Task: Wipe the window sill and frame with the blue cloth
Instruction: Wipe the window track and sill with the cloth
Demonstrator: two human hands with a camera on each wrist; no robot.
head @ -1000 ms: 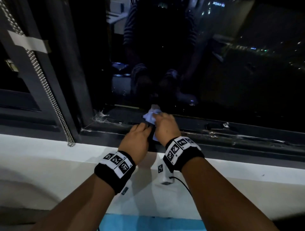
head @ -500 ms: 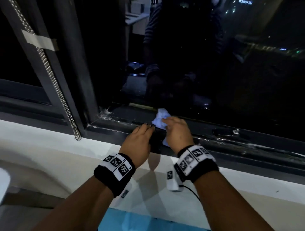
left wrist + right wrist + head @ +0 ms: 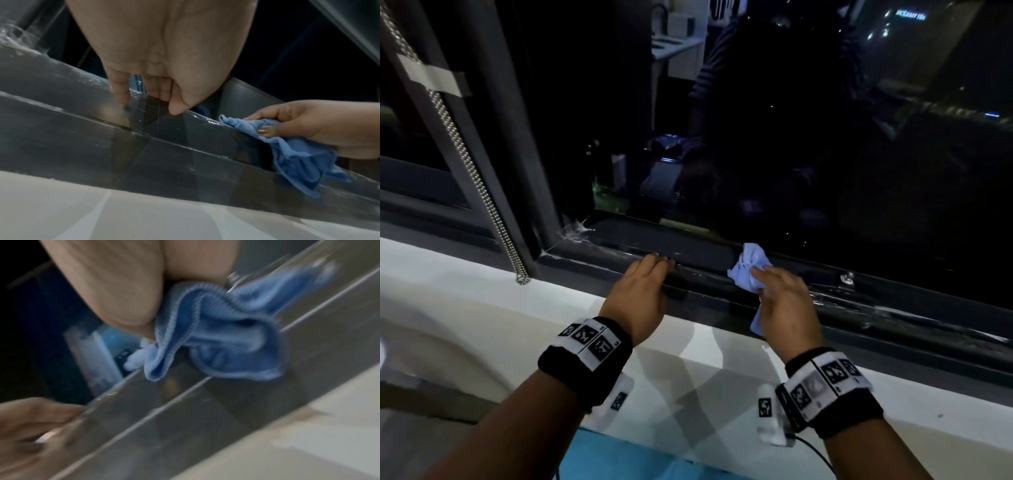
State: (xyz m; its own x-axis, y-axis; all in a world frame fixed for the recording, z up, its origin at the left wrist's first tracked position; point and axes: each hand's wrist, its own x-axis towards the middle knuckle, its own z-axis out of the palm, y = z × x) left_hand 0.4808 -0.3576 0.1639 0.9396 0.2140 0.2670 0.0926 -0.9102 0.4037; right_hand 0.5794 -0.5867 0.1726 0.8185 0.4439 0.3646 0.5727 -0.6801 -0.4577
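**Right hand presses the blue cloth to the lower frame rail**

Right hand [image 3: 786,303] has the bunched blue cloth [image 3: 750,269] pinched between thumb and fingers, and holds it against the dark lower rail of the window frame [image 3: 893,308], close under the glass. Part of the cloth sticks up past the fingertips towards the pane; another fold hangs below the palm, over the rail's front edge. In the left wrist view the thumb lies on top of the cloth [image 3: 292,151], with the fabric draped down over the rail's steps. The right wrist view is blurred, though it shows the cloth [image 3: 216,337] gathered under the palm and lying on the rail.

Left hand [image 3: 642,296] holds nothing. Its fingers are fairly straight and point down, their tips touching the same rail to the left of the cloth, well apart from the right hand. The left wrist view shows those fingertips [image 3: 176,108] meeting the rail's top edge.

Below the frame runs the white window sill [image 3: 465,308]. A cobweb [image 3: 577,231] sits in the frame's left corner, and a beaded blind chain [image 3: 479,185] hangs down beside the upright, its end just above the sill. The dark glass reflects the person and a lit room.
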